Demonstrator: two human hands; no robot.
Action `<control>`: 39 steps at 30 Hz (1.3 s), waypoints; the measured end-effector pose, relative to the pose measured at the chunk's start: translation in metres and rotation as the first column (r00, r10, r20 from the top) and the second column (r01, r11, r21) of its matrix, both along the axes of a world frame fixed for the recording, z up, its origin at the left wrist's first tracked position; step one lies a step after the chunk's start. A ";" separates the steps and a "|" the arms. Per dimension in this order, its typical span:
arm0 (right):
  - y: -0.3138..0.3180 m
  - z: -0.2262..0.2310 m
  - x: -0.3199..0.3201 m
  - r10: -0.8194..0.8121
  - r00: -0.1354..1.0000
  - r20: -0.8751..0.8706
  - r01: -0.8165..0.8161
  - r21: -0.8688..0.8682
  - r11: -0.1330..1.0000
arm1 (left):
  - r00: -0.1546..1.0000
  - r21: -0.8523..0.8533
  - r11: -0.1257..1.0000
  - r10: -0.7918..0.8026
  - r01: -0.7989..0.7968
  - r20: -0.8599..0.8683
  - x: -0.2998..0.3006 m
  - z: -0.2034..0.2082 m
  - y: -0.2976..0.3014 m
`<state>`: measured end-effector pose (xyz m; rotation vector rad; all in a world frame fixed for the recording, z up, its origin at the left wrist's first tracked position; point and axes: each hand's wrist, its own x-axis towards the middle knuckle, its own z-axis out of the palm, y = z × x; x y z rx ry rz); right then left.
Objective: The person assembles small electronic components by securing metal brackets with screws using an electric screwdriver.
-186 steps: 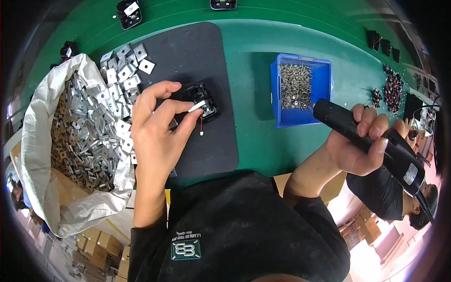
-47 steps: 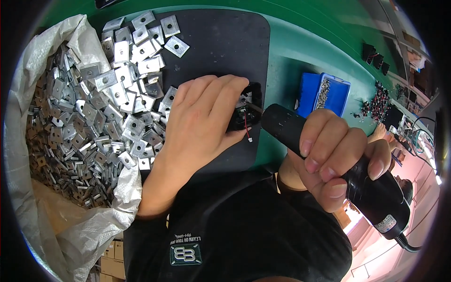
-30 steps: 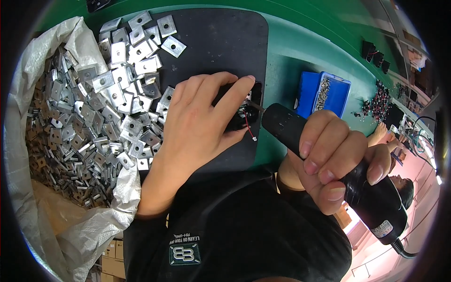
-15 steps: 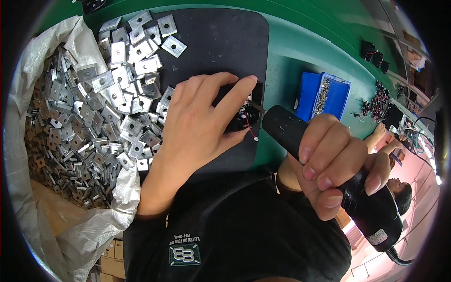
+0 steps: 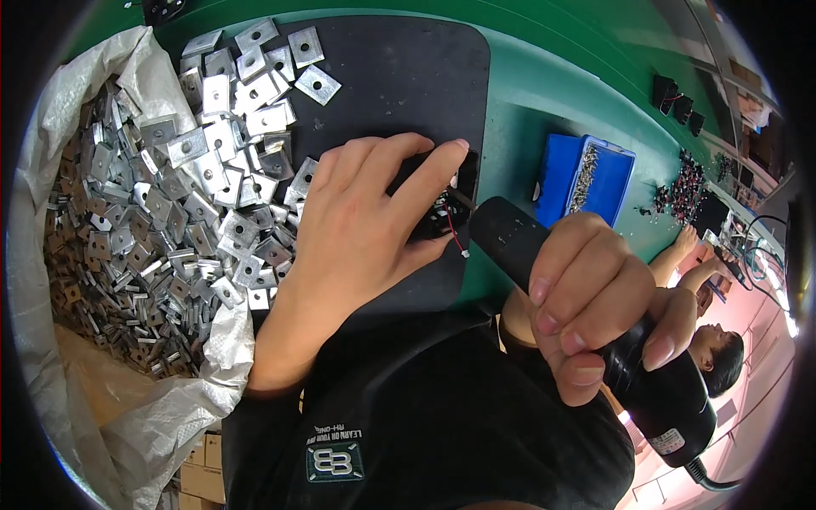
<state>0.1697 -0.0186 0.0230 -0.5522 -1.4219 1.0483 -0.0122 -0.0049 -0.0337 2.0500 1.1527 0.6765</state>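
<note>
A black plastic housing (image 5: 435, 224) lies on the dark mat, with a thin red and black wire (image 5: 454, 231) ending in a small white connector. My left hand (image 5: 353, 217) is closed around the housing, palm down, and covers much of it. My right hand (image 5: 599, 297) grips a black corded electric screwdriver (image 5: 510, 240), held slanting. Its bit points up and left into the housing, beside my left index finger; the exact spot at the tip is too small to make out.
At left a white woven sack (image 5: 127, 76) brims with metal plates (image 5: 191, 212), each with a hole; some spill onto the black mat (image 5: 408, 76). A blue bin (image 5: 557, 174) of screws stands right of the mat. Beyond are small dark parts (image 5: 687, 183) and another person (image 5: 718, 353).
My right hand and the screwdriver have shifted slightly left, with the tool's rear end swinging left. My left hand and the housing stay nearly where they were.
</note>
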 end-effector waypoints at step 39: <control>0.022 -0.011 0.005 0.314 0.949 0.011 -0.314 0.039 0.949 | 0.999 -0.029 0.999 -0.036 0.036 -0.012 -0.003 -0.001 -0.003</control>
